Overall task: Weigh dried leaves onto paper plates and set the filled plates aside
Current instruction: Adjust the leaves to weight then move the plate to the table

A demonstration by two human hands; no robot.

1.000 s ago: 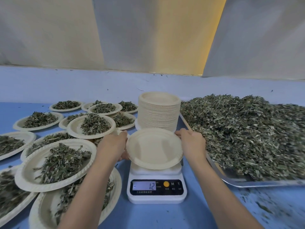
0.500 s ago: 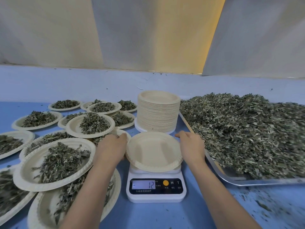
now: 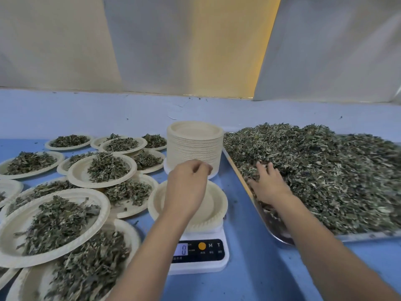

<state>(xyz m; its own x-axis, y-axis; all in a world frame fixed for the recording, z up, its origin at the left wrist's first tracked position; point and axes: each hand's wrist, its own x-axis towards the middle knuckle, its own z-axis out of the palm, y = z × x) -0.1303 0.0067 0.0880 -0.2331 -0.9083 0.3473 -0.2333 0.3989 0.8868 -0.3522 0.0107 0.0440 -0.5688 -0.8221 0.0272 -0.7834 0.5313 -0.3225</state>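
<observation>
Centrally, the empty plate (image 3: 220, 203) sits on the white scale (image 3: 201, 265), whose display (image 3: 183, 249) reads 0. Your left hand (image 3: 186, 190) hovers over this plate, back of the hand upward, with its fingers loosely curled and turned toward the stack of plates (image 3: 195, 144). Nothing shows in its grasp, so it is released. Your right hand (image 3: 269, 185) lies on the dried leaves (image 3: 336, 174), near the left edge of the metal tray (image 3: 278, 236) that carries the heap. Its fingers are spread and straight, their tips sunk slightly among the leaves, and they grasp nothing that can be seen. The tray stands to the right of the scale on the blue desk (image 3: 245, 213), with a strip of bare desk between them. The stack of unused plates stands just behind the scale, beside the tray's far left corner. The filled plates (image 3: 79, 173), each bearing a mound of leaves, crowd the left part of the desk. Several overlap, with rims resting on their neighbours, and the nearest lie just beside the scale. Pale sheets (image 3: 195, 51) hang behind the desk.
</observation>
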